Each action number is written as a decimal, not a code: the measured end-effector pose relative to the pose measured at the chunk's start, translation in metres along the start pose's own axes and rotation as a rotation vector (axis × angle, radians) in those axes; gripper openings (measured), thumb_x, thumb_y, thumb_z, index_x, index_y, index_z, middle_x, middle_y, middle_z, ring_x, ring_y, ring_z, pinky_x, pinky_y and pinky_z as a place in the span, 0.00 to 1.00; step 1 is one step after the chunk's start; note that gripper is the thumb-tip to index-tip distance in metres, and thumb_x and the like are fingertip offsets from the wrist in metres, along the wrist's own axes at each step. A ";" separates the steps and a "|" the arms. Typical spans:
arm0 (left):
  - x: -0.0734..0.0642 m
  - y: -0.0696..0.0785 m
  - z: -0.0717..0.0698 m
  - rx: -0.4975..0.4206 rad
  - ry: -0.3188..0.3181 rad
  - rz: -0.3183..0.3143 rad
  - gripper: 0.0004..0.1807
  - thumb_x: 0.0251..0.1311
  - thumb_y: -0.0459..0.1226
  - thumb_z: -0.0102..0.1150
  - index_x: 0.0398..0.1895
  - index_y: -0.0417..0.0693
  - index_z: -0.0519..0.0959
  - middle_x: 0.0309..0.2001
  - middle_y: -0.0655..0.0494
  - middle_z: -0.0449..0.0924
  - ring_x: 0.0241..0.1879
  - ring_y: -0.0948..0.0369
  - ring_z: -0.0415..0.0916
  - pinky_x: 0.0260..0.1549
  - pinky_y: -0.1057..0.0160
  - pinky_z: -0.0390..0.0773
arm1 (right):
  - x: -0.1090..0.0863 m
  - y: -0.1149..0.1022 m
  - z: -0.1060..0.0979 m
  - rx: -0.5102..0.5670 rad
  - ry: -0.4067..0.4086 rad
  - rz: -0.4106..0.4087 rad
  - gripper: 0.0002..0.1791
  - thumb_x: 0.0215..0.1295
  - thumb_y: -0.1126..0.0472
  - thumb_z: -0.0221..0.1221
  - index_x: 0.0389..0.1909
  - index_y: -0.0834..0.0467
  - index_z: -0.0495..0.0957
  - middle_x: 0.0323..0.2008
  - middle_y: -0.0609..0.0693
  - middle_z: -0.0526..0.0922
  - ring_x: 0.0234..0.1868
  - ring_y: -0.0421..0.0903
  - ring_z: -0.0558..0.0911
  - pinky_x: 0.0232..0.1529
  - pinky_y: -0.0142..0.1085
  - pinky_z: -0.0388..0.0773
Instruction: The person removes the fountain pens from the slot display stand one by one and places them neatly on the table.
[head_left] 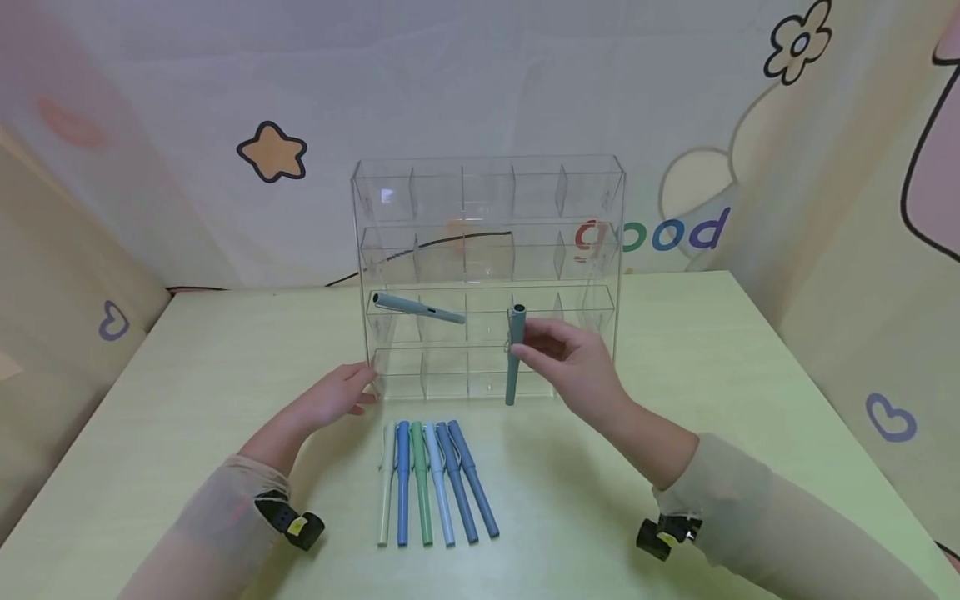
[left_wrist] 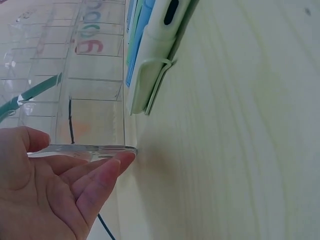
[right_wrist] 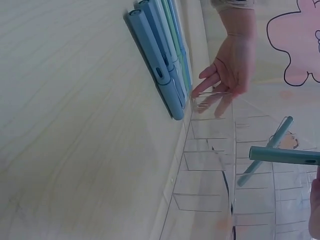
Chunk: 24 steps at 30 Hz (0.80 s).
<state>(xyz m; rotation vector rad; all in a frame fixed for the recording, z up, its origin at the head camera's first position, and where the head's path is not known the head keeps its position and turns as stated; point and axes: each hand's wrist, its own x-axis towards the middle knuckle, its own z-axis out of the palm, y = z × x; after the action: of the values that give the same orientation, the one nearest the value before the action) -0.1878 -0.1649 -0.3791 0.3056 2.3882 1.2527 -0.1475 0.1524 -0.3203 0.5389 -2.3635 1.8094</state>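
Observation:
My right hand (head_left: 581,367) pinches a dark teal pen (head_left: 512,383) between thumb and fingers. It holds the pen nearly upright in front of the lower right part of a clear acrylic rack (head_left: 619,250). Beside the rack's lower left corner is my left hand (head_left: 341,390); its fairly straight fingers touch the side panel in the left wrist view, the thumb apart from them. Another teal pen (head_left: 420,307) lies slanted across left compartments in the rack's second tier from the bottom. In the right wrist view the held pen (right_wrist: 282,155) overlaps that slanted pen (right_wrist: 267,150).
In front of the rack, several capped pens lie side by side on the pale wooden table (head_left: 600,542): a pale green pen (head_left: 387,492), a green pen (head_left: 422,492) and blue pens among them. A printed curtain (head_left: 480,83) hangs behind.

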 end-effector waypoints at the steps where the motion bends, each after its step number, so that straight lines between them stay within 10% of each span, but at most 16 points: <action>1: 0.000 0.000 0.000 -0.001 -0.003 0.000 0.27 0.73 0.40 0.27 0.64 0.26 0.58 0.67 0.30 0.53 0.57 0.40 0.67 0.48 0.50 0.76 | 0.000 0.001 0.001 0.002 -0.003 0.000 0.17 0.58 0.68 0.62 0.49 0.65 0.78 0.40 0.56 0.82 0.39 0.46 0.82 0.43 0.32 0.79; 24: 0.001 -0.003 0.001 -0.058 0.020 -0.055 0.26 0.72 0.40 0.28 0.61 0.28 0.62 0.66 0.31 0.56 0.59 0.42 0.66 0.49 0.51 0.75 | -0.015 0.025 0.020 0.046 -0.169 0.218 0.16 0.59 0.64 0.62 0.48 0.66 0.78 0.41 0.55 0.83 0.40 0.47 0.82 0.44 0.34 0.79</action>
<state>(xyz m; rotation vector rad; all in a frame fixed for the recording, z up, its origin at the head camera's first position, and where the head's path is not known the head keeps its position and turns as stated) -0.1885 -0.1650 -0.3821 0.2098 2.3553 1.3029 -0.1401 0.1424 -0.3527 0.4730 -2.5881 1.9853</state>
